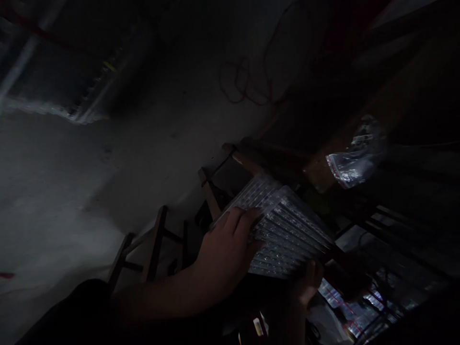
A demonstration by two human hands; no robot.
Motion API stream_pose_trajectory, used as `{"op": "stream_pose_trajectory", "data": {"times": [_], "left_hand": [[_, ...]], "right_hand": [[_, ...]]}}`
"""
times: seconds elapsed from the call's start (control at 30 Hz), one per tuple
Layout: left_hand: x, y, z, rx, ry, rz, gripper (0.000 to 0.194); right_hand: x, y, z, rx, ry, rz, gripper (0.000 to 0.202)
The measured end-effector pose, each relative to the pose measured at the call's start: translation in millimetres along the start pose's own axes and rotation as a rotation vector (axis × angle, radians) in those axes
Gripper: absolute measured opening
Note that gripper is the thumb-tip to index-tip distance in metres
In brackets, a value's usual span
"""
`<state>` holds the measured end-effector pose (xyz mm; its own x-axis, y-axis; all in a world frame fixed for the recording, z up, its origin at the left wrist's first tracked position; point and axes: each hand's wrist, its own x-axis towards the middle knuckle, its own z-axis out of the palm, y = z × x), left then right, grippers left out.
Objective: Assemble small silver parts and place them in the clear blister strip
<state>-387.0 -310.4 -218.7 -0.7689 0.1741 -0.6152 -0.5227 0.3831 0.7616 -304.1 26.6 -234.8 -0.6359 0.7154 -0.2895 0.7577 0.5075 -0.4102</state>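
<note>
A stack of clear plastic trays [283,230] with rows of small pockets is held at the lower middle of the dim head view. My left hand [230,239] grips the stack's left side, fingers over its upper edge and thumb against its face. At the stack's lower right corner, my right hand [311,282] is closed on the edge, partly in shadow. The stack is tilted. What the pockets contain is too dark to tell.
A clear zip bag [355,158] lies on a wooden board [319,175] at the right. Wooden stools [154,244] stand beyond my left arm. A red cord [247,91] lies on the floor. Plastic-wrapped goods [72,72] sit at the upper left.
</note>
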Motion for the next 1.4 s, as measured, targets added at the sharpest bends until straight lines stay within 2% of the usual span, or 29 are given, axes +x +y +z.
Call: {"op": "stream_pose_trajectory", "data": {"times": [0.1,0.23,0.53,0.73,0.9,1.2,1.33,1.4], "left_hand": [[-1,0,2.5,0.009,0.047,0.029,0.045],[2,1,5.7,0.016,0.092,0.068,0.041],[2,-7,25.7,0.128,0.195,0.098,0.053],[5,-10,22.6,0.016,0.152,0.147,0.053],[4,-7,19.0,-0.037,0.220,0.086,0.045],[4,11,9.0,-0.006,0.152,0.025,0.041],[-2,22,4.6,0.008,0.080,0.020,0.043],[-5,23,4.6,0.020,0.085,0.030,0.043]], "right_hand": [[-7,-13,5,-0.019,0.074,0.049,0.054],[-14,-24,10,-0.060,0.073,0.068,0.058],[1,-14,18,-0.173,0.031,0.007,0.077],[-3,-15,22,-0.191,0.054,0.002,0.071],[-6,-21,17,-0.202,0.084,-0.021,0.066],[9,-18,4,-0.151,0.077,-0.042,0.051],[14,-16,-2,-0.131,0.076,-0.070,0.050],[15,-13,-5,-0.129,0.040,-0.078,0.051]]}}
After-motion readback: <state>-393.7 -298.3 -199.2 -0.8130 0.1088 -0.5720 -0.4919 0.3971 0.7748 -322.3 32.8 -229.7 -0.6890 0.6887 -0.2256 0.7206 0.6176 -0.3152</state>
